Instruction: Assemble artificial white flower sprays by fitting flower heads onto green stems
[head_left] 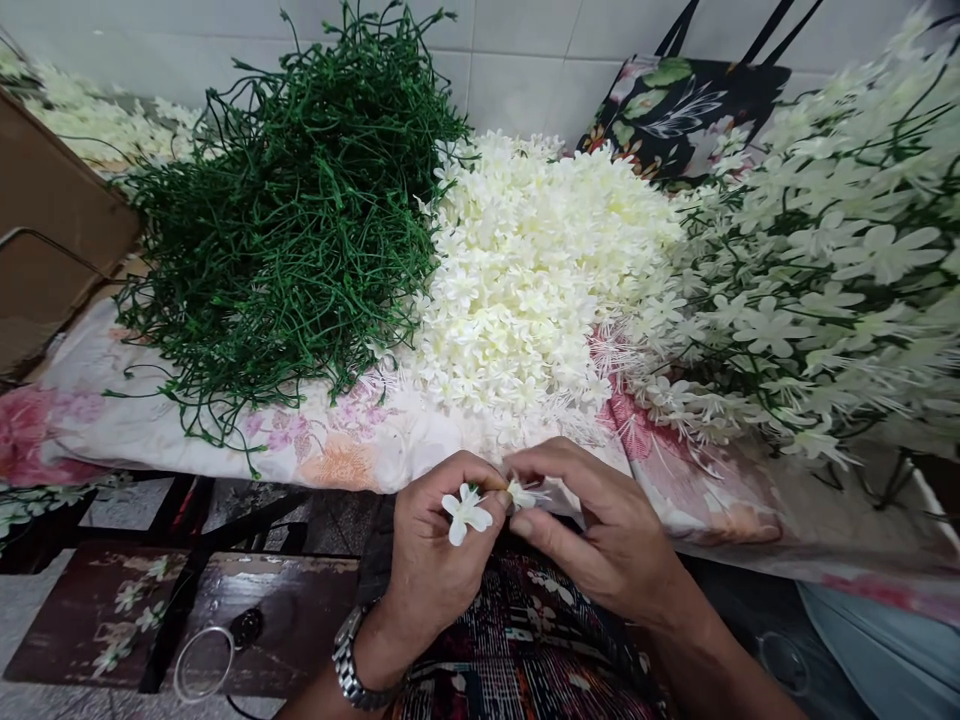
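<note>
Gripping, left hand (444,548): fingers closed, a white flower (466,514) standing out over the fist, its stem mostly hidden.
Bloom (523,493): at the left fingertips, between right thumb and index; long axis sideways, base towards the left hand, stamens pointing right.
Right hand (611,530): fingers curved about the bloom; whether they press it, I cannot tell.
Nearer to base: left hand.
Flower heap (517,270): on the bench (420,445), straight beyond both hands.
Stem pile (300,220): beyond, leftward.
</note>
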